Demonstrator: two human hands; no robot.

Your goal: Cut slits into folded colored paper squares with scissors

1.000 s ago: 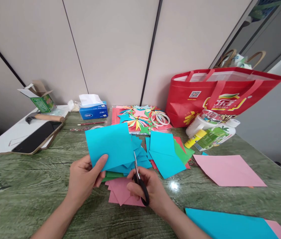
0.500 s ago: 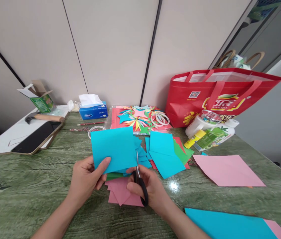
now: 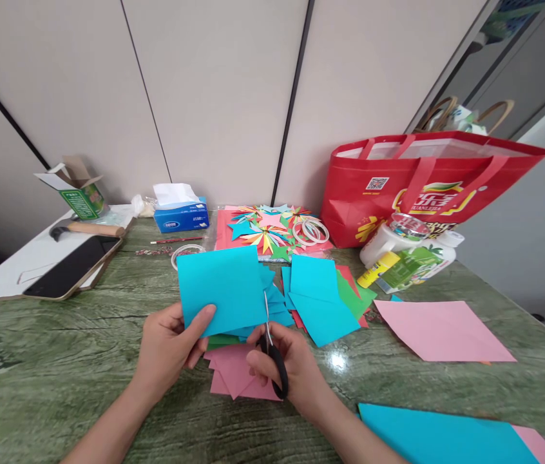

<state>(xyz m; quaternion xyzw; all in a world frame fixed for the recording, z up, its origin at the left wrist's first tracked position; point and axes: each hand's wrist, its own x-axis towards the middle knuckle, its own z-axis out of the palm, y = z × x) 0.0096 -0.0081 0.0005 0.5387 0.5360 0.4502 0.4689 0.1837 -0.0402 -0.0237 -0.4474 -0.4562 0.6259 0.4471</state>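
Note:
A blue sheet of paper (image 3: 221, 287) is pinched at its lower left corner by my left hand (image 3: 173, 338), thumb on top. My right hand (image 3: 289, 364) is closed round the black handles of a pair of scissors (image 3: 278, 370). The blades point away from me, along the right edge of the sheet; whether they touch it I cannot tell. Beneath the hands lie pink paper pieces (image 3: 238, 374), with green and blue pieces partly hidden under the sheet. More blue squares (image 3: 314, 280) lie to the right, over green and red ones.
Folded paper stars (image 3: 267, 235) and tape rolls (image 3: 310, 232) lie at the back. A tissue box (image 3: 180, 216), phone (image 3: 73, 265) and hammer (image 3: 86, 228) are leftward. A red bag (image 3: 369, 193), glue stick (image 3: 377, 269), pink sheet (image 3: 446, 330) and large blue sheet (image 3: 437, 435) are rightward.
The scissors have shifted very slightly and their blades look a little closer together. Both hands and the blue sheet stay almost in place.

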